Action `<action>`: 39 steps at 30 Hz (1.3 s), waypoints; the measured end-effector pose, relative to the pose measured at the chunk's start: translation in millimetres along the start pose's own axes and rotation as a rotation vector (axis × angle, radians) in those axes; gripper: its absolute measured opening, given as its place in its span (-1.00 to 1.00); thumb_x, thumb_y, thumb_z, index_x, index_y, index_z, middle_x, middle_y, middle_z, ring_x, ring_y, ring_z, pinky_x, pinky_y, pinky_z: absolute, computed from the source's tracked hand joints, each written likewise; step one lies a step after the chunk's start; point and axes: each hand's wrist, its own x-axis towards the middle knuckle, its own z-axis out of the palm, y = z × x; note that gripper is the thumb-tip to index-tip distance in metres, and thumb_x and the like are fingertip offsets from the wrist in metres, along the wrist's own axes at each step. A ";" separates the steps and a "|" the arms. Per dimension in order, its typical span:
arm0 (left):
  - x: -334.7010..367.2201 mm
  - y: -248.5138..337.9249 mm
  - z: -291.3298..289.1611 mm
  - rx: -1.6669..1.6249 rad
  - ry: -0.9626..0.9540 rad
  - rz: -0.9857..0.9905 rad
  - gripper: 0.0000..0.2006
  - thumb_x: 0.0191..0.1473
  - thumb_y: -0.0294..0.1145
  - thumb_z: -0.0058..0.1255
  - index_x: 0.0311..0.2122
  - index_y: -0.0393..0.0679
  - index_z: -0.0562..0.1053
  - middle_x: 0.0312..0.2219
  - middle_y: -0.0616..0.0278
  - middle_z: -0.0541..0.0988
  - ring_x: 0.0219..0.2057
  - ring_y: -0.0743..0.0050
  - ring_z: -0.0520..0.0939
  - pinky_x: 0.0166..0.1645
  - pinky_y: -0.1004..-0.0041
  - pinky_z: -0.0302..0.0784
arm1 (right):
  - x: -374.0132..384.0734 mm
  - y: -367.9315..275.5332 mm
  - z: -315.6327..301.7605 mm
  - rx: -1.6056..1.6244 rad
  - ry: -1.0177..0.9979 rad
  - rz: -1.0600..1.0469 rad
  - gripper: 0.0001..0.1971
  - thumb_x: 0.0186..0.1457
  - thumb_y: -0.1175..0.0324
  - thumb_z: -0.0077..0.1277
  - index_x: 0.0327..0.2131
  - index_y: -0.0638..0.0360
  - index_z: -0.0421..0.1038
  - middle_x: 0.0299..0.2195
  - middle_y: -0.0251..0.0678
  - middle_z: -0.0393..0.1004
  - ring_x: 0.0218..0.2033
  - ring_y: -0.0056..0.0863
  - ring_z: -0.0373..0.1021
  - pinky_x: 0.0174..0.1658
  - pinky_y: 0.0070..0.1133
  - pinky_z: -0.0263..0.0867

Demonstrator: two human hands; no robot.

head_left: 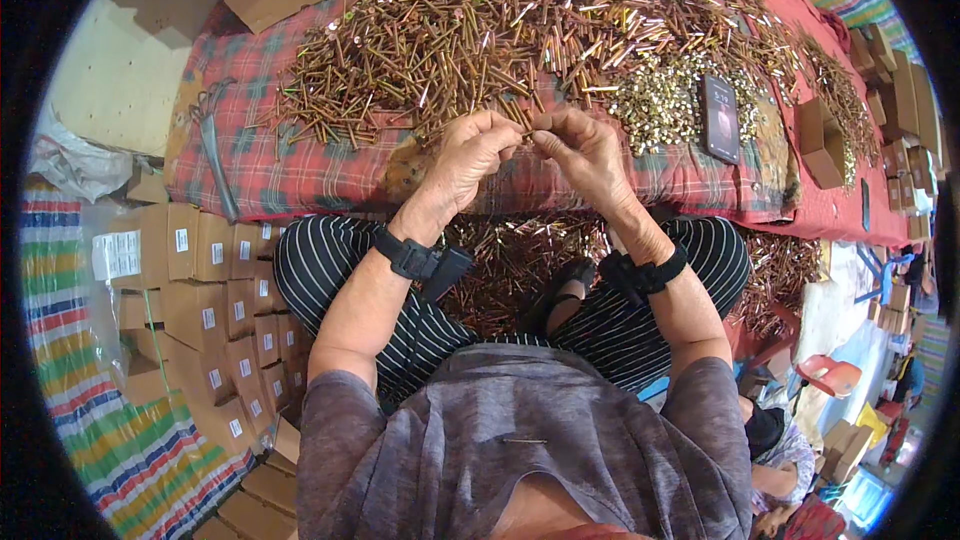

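Both hands meet at the near edge of a cloth-covered table, fingertips almost touching. My left hand is closed in a pinch on a slender brass-coloured metal bolt, mostly hidden by the fingers. My right hand pinches at the same spot, thumb and forefinger together; any separate small part between them is too small to make out. Just beyond the hands spreads a large heap of similar brass-coloured bolts. To the right of it lies a pile of small shiny nut-like pieces.
A phone rests on the small pieces. Scissors-like metal tool lies at the table's left. Stacked cardboard boxes stand at my left. More bolts lie below the table edge. An open carton sits at right; another person is lower right.
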 end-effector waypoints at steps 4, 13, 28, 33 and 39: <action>-2.1 2.9 1.6 0.115 -0.020 0.096 -0.92 -0.02 -0.44 -0.02 -0.40 -0.21 0.43 -0.63 0.44 0.38 -0.66 0.85 0.26 -0.61 0.77 0.06 | -2.7 -13.9 1.0 -0.235 0.008 -0.041 -0.86 0.01 0.48 0.04 -0.33 0.31 0.38 -0.46 -0.34 0.46 -0.43 -0.67 0.33 -0.34 -0.66 0.28; 1.4 0.2 -8.7 -0.186 -0.105 -0.205 -0.93 -0.02 -0.44 -0.02 -0.42 -0.20 0.41 -0.61 0.46 0.36 -0.62 0.86 0.28 -0.63 0.81 0.06 | -6.2 -21.5 5.1 -0.436 0.006 -0.281 -0.90 -0.02 0.54 -0.01 -0.36 0.30 0.38 -0.47 -0.14 0.44 -0.44 -0.37 0.42 -0.36 -0.56 0.30; -2.6 -3.9 -3.9 0.046 -0.092 -0.012 -0.89 0.01 -0.37 -0.01 -0.41 -0.18 0.43 -0.61 0.48 0.36 -0.62 0.85 0.26 -0.59 0.79 0.09 | -2.9 -11.1 11.0 -0.600 0.147 -0.453 -0.68 0.17 0.18 -0.13 -0.48 0.27 0.33 -0.70 -0.49 0.20 -0.63 -0.72 0.11 -0.58 -0.65 0.06; -0.5 -9.5 -7.4 0.052 -0.118 0.031 -0.86 0.01 -0.36 0.00 -0.34 -0.19 0.46 -0.59 0.46 0.41 -0.60 0.84 0.32 -0.56 0.78 0.17 | -3.3 -8.7 5.2 -0.515 -0.005 0.008 -0.60 0.15 0.07 -0.16 -0.41 0.25 0.46 -0.72 -0.17 0.31 -0.67 -0.47 0.25 -0.56 -0.47 0.20; -2.5 7.8 -12.5 0.692 -0.156 0.065 -0.84 -0.05 -0.38 0.03 -0.38 -0.25 0.50 -0.58 0.29 0.52 -0.53 0.66 0.47 -0.45 0.61 0.37 | 14.9 0.8 -26.0 -0.823 0.035 -0.127 -0.69 0.08 0.18 -0.07 -0.51 0.26 0.41 -0.60 -0.11 0.41 -0.59 -0.19 0.36 -0.48 -0.37 0.26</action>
